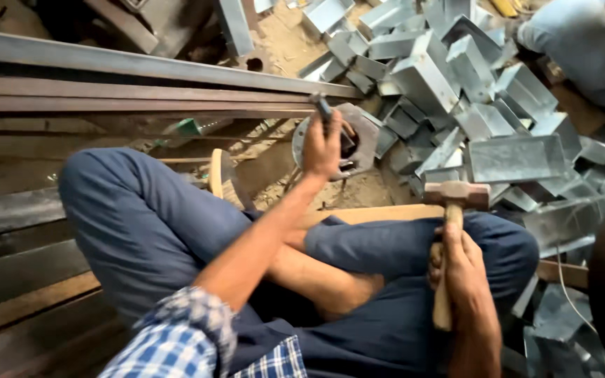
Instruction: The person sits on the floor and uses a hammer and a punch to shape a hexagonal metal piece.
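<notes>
**Hammer raised, tool set on the plate**

Down on the workshop floor, the person sits cross-legged in dark blue trousers (141, 231), and both hands are busy. Right hand (463, 269) is clenched around the wooden handle of a hammer (454, 203), its blocky head up above the right knee, well apart from the work. Left hand (323, 147) reaches forward, fingers wrapped round a short dark metal tool (322, 106), a punch or chisel by the look of it, standing upright on a grey metal plate (362, 133) lying on the sandy ground. Just beyond the plate, a big heap of folded sheet-metal channel pieces (470, 91) fills the right side. Long steel bars (106, 87) run across the left.
</notes>
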